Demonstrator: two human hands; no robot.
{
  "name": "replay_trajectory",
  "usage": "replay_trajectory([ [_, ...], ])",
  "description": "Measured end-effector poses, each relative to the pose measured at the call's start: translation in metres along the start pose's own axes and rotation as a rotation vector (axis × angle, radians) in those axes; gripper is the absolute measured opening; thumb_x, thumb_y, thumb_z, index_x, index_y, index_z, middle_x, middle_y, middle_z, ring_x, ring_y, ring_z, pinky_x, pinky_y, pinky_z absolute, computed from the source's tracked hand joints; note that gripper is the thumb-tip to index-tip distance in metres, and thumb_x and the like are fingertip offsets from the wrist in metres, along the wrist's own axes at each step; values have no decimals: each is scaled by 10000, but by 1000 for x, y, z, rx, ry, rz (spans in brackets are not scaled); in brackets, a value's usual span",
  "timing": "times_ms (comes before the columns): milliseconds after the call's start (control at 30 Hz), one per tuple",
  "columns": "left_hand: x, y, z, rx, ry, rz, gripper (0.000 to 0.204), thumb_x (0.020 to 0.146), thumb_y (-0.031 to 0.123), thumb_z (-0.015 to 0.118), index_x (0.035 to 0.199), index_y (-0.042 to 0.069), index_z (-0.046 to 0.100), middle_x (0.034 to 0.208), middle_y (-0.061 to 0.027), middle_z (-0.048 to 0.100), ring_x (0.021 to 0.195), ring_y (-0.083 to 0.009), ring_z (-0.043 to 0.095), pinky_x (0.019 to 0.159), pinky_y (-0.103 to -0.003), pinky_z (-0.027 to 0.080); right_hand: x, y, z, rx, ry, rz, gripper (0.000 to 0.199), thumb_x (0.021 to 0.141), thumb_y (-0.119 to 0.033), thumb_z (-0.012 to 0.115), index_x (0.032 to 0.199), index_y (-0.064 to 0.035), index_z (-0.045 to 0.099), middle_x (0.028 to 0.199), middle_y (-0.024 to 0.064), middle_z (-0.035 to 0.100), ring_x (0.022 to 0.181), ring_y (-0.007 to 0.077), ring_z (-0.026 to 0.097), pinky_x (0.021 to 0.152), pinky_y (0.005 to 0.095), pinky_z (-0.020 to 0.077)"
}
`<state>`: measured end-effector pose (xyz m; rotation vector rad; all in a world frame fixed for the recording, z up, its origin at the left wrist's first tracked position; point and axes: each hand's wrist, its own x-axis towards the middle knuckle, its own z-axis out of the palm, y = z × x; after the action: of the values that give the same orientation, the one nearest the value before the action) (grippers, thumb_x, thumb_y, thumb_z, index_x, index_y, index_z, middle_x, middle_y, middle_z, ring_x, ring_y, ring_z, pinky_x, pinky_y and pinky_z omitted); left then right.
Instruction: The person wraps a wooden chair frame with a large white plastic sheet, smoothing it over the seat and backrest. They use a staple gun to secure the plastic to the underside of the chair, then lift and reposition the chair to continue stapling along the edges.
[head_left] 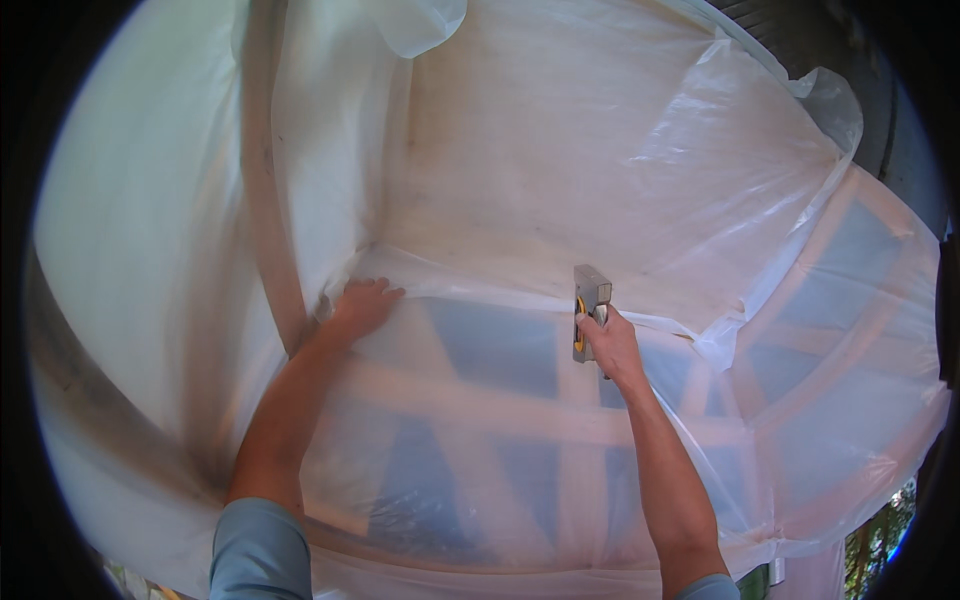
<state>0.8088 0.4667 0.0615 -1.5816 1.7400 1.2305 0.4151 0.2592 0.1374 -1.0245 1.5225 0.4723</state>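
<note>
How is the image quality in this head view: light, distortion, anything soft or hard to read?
Head view: soft daylight glows through the translucent plastic sheeting, no harsh shadows; fisheye bends the wooden frame and leaves black corners; the left edge is hazy and washed out; the left hand, right hand and staple gun read fairly sharp.

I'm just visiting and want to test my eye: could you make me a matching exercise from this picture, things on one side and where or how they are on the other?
Things:
1. left hand
2. right hand
3. staple gun
4. plastic sheet

States:
A. translucent, draped over a wooden frame
B. grey with a yellow part, head pressed to the sheet
C. flat on the sheet, fingers spread
D. closed around a tool's handle

Pairs: 1-C, 2-D, 3-B, 4-A
</note>
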Motion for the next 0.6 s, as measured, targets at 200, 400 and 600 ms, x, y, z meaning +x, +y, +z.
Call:
replay_trajectory([
  [200,-18,-14,-17,152,-291,-135,383,873,112,564,1211,268,654,1172,-65,604,1142,-277,564,1000,-485,439,8,-62,25,-18,-261,32,448,864,-382,589,1047,23,645,827,175,688,766,301,665,726,396,504],
  [400,-19,-10,11,-30,-123,-5,376,878,101,550,1192,263,680,1166,-55,617,1143,-279,564,1045,-464,403,54,-92,80,-191,-563,-35,447,825,-403,594,814,35,683,775,186,675,697,300,655,661,406,500],
  [600,-31,-16,17,-11,-97,-26,396,833,108,583,1185,252,692,1145,-63,640,1113,-284,583,1035,-460,411,73,-117,180,-305,-806,-44,459,807,-390,608,812,63,679,787,202,672,671,310,660,617,419,528],
])
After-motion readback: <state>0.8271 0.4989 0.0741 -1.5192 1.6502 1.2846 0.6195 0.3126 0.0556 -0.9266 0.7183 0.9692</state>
